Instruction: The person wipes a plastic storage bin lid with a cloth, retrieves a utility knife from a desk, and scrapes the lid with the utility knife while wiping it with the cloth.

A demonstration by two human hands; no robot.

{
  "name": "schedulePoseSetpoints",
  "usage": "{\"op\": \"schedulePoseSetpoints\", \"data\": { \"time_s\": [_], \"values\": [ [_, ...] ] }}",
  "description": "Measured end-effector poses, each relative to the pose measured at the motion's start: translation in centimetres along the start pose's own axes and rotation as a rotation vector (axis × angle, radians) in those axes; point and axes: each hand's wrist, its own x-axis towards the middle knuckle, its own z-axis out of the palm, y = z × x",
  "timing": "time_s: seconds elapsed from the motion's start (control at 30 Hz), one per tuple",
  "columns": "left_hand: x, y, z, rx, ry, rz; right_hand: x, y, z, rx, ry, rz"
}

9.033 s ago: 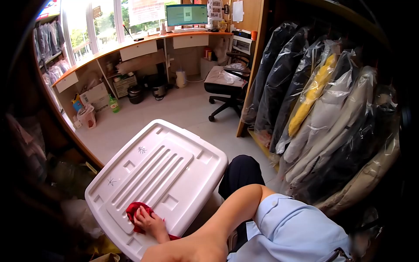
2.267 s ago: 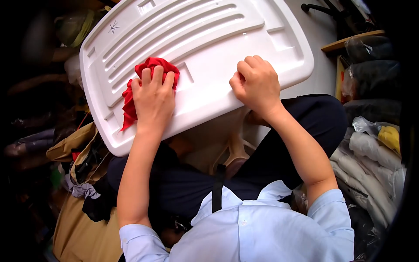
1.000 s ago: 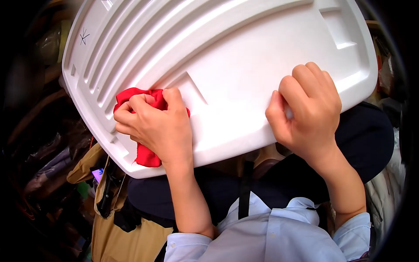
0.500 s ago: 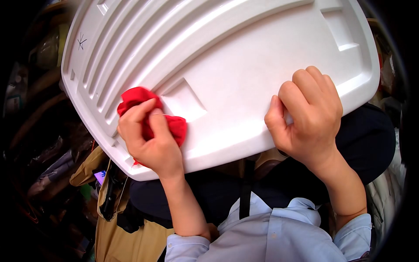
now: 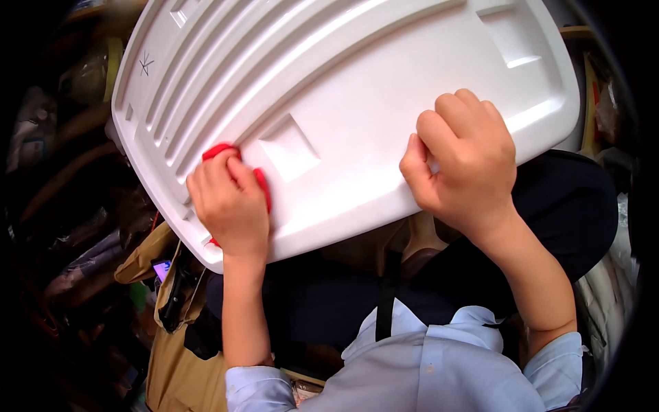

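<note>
A large white moulded plastic panel point(image 5: 357, 123) lies tilted across my lap, with curved ribs on its left and square recesses. My left hand point(image 5: 230, 199) is closed over a red cloth point(image 5: 263, 189) and presses it on the panel's lower left corner. Most of the cloth is hidden under the fingers; bits of red show above, beside and below them. Over the panel's lower right edge, my right hand point(image 5: 463, 161) is curled into a fist with nothing visible in it.
A pen-drawn star mark point(image 5: 146, 64) is on the panel's upper left. Beside my left leg lie tan fabric point(image 5: 182, 367) and a lit phone-like screen point(image 5: 162, 269). Dark clutter and plastic bags fill the left side. White sheeting point(image 5: 607, 295) lies at the right.
My left hand has turned and flattened over the red cloth, covering more of it. The panel and my right fist appear shifted slightly in view; the fist stays closed.
</note>
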Motion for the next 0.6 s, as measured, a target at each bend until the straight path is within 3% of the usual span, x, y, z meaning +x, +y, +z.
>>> {"op": "schedulePoseSetpoints", "data": {
  "time_s": [0.13,0.23,0.6],
  "values": [
    [-1.8,-0.5,-0.5,-0.303,0.114,0.032,-0.2,-0.1,0.0,-0.064,-0.028,0.009],
    [-0.5,1.0,-0.5,-0.327,0.031,0.216,0.0,-0.2,0.0,-0.067,-0.027,-0.01],
    [0.2,4.1,-0.4,0.315,-0.061,0.333,0.1,-0.6,-0.2,-0.077,-0.038,-0.036]
  ]
}}
